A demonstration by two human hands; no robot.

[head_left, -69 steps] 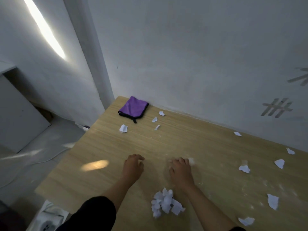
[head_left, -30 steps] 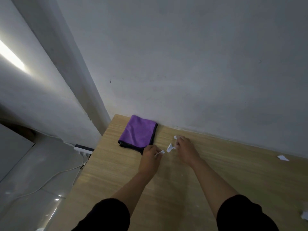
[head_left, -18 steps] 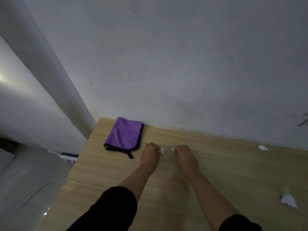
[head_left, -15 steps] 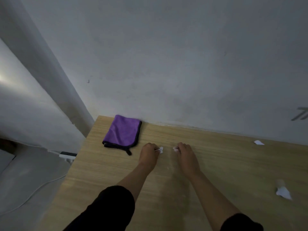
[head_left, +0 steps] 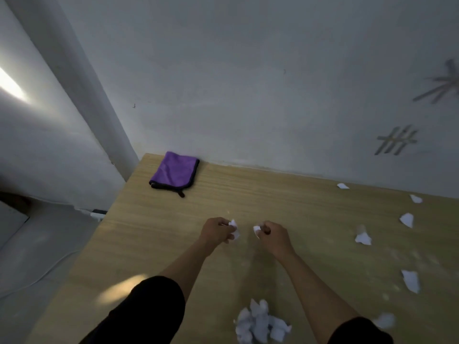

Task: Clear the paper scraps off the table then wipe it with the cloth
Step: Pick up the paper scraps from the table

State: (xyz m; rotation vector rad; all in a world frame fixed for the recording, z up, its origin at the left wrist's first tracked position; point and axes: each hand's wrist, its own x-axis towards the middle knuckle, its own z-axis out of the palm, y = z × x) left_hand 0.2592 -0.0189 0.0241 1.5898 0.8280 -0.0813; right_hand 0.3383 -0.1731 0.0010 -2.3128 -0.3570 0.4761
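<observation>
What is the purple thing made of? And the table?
The cloth looks like soft, fuzzy fabric, maybe microfibre, folded flat with a dark stitched edge. The table looks like pale wood or a wood-look sheet: fine grain lines, smooth matte top.

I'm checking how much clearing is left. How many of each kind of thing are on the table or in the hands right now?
Loose scraps on the table: 6, first at
Scraps in hands: 2, left hand, right hand
Scrap pile: 1
Cloth: 1
Total: 10
</observation>
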